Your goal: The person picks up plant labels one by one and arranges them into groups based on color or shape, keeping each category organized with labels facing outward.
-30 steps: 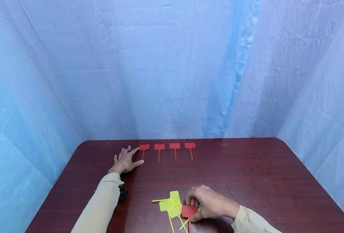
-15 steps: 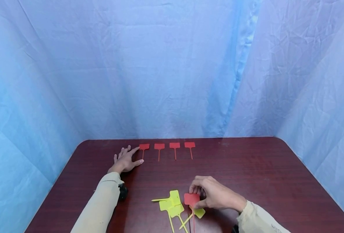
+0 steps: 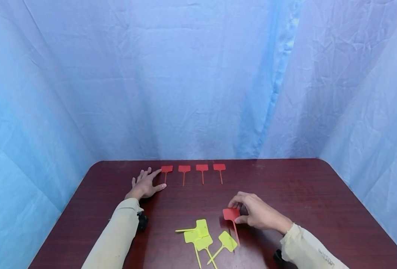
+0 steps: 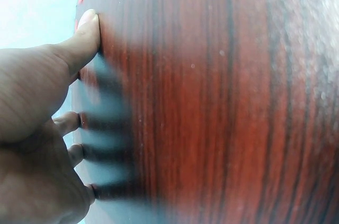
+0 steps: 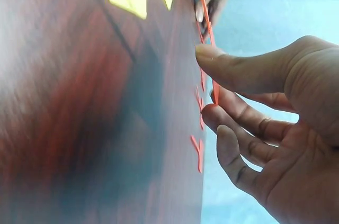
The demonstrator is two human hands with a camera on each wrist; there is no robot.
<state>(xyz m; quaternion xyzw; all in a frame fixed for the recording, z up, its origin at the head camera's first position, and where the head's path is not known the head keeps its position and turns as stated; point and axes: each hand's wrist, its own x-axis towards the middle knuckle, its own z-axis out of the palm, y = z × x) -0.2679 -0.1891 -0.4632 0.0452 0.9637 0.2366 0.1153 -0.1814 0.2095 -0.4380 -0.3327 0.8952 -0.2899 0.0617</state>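
My right hand (image 3: 260, 212) pinches a red plant tag (image 3: 231, 214) by its flat head, lifted off the table with its stem pointing toward me. In the right wrist view the thumb and fingertips grip that tag edge-on. My left hand (image 3: 145, 185) rests at the far left with fingers spread, the index fingertip touching the leftmost red tag (image 3: 166, 169) of a row. Several red tags make up this row, among them one at its right end (image 3: 219, 167). Yellow tags (image 3: 203, 243) lie overlapping near the front, and one yellow tag (image 3: 228, 241) lies just right of them.
The dark red wooden table (image 3: 285, 186) has rounded far corners. Pale blue cloth (image 3: 198, 82) hangs behind it and along both sides. Black wrist devices show under both sleeves (image 3: 117, 231).
My right hand has lifted the red tag off the yellow pile and carried it away from me and to the right, uncovering a yellow tag. The left hand has stayed put.
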